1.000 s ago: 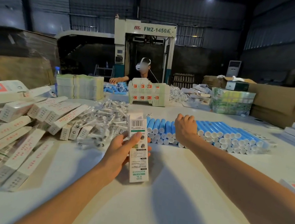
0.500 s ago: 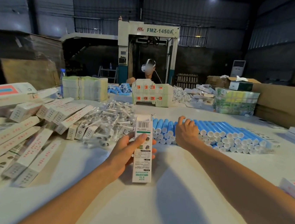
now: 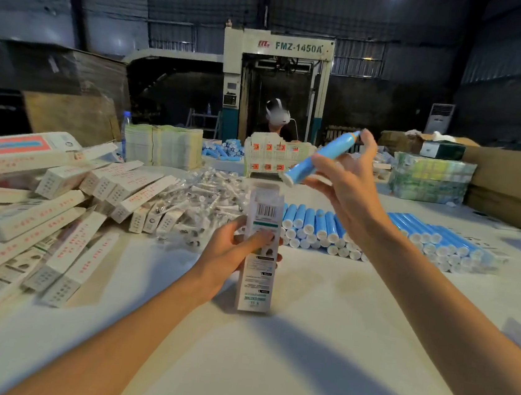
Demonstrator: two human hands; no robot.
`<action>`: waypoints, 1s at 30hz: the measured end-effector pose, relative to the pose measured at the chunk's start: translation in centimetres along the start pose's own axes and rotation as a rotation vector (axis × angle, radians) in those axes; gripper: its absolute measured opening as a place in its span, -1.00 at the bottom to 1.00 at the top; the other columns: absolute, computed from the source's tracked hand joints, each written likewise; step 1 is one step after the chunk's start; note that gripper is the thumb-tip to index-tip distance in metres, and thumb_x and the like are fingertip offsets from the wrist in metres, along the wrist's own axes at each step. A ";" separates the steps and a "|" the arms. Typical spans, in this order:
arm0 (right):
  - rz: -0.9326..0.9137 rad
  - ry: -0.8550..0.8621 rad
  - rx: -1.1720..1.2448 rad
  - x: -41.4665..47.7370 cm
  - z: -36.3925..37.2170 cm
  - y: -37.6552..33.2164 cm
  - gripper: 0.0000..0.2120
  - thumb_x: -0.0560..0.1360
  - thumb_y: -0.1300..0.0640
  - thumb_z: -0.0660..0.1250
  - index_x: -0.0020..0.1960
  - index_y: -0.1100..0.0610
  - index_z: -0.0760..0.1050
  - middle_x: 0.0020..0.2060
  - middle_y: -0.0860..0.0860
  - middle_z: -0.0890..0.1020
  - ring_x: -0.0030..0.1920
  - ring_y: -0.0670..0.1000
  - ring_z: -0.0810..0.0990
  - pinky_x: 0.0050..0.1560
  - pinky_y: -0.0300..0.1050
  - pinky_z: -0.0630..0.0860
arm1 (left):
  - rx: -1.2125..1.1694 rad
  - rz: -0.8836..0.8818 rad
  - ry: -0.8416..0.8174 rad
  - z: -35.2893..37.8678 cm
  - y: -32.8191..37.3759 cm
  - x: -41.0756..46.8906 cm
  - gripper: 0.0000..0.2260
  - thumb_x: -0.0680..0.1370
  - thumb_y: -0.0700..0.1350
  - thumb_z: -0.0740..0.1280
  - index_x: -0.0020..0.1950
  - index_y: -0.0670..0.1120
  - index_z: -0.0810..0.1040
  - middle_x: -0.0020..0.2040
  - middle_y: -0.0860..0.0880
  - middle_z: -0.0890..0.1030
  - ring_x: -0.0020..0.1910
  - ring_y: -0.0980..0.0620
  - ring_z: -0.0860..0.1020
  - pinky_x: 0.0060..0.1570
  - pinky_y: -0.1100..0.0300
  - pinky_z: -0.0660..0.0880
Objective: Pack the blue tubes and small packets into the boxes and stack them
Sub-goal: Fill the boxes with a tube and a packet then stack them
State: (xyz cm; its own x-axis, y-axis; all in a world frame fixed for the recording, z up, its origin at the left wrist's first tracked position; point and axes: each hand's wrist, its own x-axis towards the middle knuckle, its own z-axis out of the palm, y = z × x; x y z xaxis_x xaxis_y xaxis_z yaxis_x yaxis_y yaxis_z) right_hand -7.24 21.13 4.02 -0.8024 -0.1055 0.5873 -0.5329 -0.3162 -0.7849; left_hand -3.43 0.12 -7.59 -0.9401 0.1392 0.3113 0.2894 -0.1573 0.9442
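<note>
Blue tube (image 3: 320,157) is held between the thumb and fingers of your right hand (image 3: 348,187), raised above the table (image 3: 300,348) and tilted, its white end pointing down-left, just above the open top of the box (image 3: 256,281). Your left hand (image 3: 230,254) grips that box upright around its middle, thumb across the printed face. Just beyond the box, a stacked row of blue tubes (image 3: 314,224) runs to the right. Left of the row lies a heap of small clear packets (image 3: 200,197), and farther left long boxes (image 3: 62,239) lie piled.
</note>
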 end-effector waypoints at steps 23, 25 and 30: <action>-0.104 -0.263 -0.757 0.0 3.9 6.2 -0.71 0.66 0.20 0.30 0.37 0.09 0.48 0.22 -0.03 0.54 0.14 -0.14 0.57 0.06 -0.35 0.54 | 0.045 0.120 0.312 -2.6 -1.1 0.5 -0.80 0.72 0.11 0.29 0.33 0.16 0.50 0.03 -0.08 0.77 -0.14 -0.09 0.74 -0.19 0.10 0.67; -0.083 -0.147 -0.712 -0.3 3.3 7.4 -0.74 0.65 0.24 0.28 0.33 0.10 0.50 0.18 0.00 0.55 0.11 -0.12 0.56 0.00 -0.34 0.52 | 0.030 0.128 0.447 -4.2 -1.4 0.9 -0.81 0.74 0.09 0.27 0.32 0.09 0.52 -0.02 -0.12 0.76 -0.22 -0.08 0.72 -0.25 0.03 0.65; -0.011 -0.139 -0.928 -1.1 2.0 11.4 -0.70 0.61 0.37 0.20 0.29 0.19 0.52 0.12 0.10 0.60 0.03 0.03 0.56 0.01 -0.18 0.52 | -0.058 0.097 0.678 -7.0 -1.9 1.6 -0.74 0.72 0.10 0.30 0.30 -0.02 0.55 -0.12 -0.09 0.77 -0.29 -0.05 0.73 -0.34 0.10 0.63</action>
State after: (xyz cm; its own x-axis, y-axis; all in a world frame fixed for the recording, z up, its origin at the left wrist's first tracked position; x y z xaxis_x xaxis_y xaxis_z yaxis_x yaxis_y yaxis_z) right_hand -11.91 15.74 -5.21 -0.7889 -0.2374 0.5669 -0.5892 0.5543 -0.5878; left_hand -6.76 -6.24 -9.63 -0.8209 -0.5180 0.2403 0.3859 -0.1930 0.9021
